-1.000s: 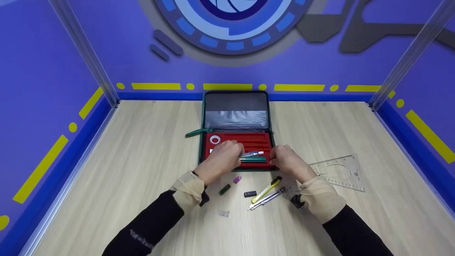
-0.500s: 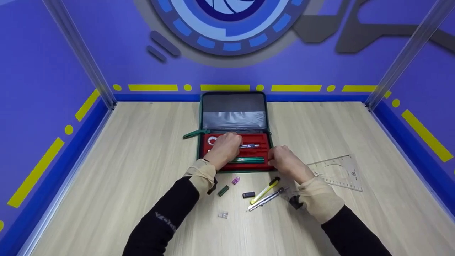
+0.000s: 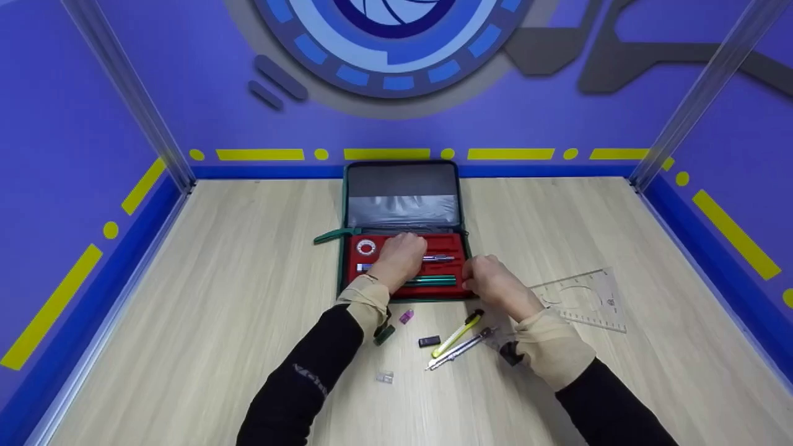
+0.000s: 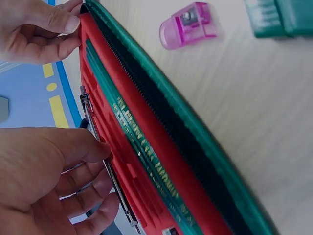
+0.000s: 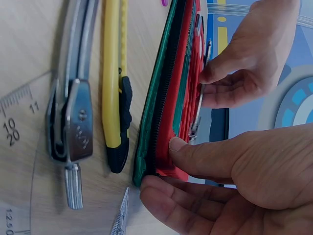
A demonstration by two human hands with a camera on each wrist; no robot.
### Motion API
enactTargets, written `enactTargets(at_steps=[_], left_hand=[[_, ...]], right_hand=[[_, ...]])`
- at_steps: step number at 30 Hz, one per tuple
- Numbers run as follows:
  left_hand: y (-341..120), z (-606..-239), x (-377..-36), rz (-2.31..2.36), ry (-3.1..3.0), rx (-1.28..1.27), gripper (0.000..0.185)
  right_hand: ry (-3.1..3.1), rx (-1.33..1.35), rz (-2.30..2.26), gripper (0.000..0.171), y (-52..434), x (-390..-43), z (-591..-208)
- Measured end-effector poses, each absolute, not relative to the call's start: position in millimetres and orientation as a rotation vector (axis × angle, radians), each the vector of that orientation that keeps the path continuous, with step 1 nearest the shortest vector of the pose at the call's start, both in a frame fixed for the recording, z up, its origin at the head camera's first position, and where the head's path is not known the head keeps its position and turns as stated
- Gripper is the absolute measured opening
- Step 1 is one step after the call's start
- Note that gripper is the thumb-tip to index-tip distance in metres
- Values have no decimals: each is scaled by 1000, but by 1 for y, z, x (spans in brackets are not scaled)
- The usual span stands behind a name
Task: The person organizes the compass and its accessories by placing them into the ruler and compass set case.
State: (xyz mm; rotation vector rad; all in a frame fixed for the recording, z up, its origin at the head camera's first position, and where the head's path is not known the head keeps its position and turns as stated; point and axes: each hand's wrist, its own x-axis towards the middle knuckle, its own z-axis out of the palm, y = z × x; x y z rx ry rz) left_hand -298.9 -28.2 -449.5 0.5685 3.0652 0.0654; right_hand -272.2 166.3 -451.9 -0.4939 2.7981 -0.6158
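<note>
Over the red tray (image 3: 443,243), your left hand (image 3: 399,259) pinches the metal pen (image 3: 438,258), seating it. Your right hand (image 3: 492,284) grips the case (image 3: 342,260) corner; next, press the pen flat.

Both black-sleeved forearms reach forward, the left hand (image 3: 399,260) lying palm-down with its fingers (image 4: 83,149) curled and pinching, the right hand (image 3: 492,285) just beside it with thumb (image 5: 195,156) pressed over curled fingers.
</note>
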Motion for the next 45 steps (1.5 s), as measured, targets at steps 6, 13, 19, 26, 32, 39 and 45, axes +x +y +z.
enactTargets(at_steps=[6,13,19,26,32,39,45], left_hand=[[-25,-452,-301,78,3055,586,13],[-21,-453,-304,93,3046,602,15],[-23,-456,-305,145,3059,581,18],[-27,-458,-306,271,3070,492,24],[-23,-460,-306,310,3091,331,19],[-22,-459,-304,326,3101,173,19],[-33,-454,-302,350,3085,320,21]], right_hand=[[2786,-487,-648,8,166,-273,-452],[2795,-483,-646,6,167,-273,-452],[2800,-495,-639,6,166,-273,-454],[2791,-454,-603,4,165,-274,-453],[2781,-440,-595,3,164,-274,-452],[2776,-439,-611,3,165,-273,-452],[2771,-439,-636,4,166,-273,-452]])
